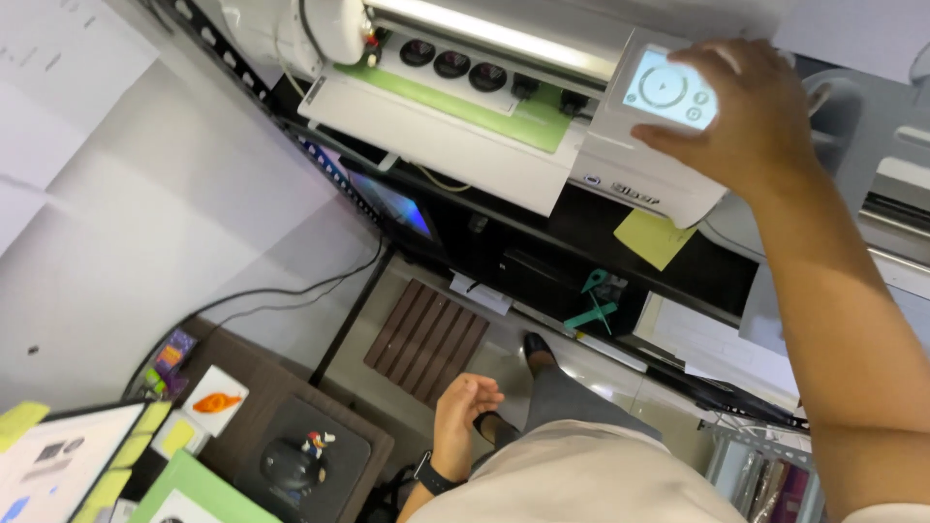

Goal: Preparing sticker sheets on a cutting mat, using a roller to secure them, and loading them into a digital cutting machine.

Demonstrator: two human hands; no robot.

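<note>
A white cutting machine [455, 145] with a green mat [484, 111] in its feed sits on a dark shelf at the top of the view. My right hand [746, 116] rests on the machine's lit touch panel [668, 92], fingers spread over its right side. My left hand [465, 402] hangs loose by my thigh, fingers curled apart, holding nothing; a dark watch is on its wrist.
A yellow sticky note [654, 237] hangs under the machine. A brown desk at lower left carries a black mouse [291, 465] on a pad, a small figurine [317, 444] and a laptop [68, 465]. A brown slatted mat [426, 339] lies on the floor.
</note>
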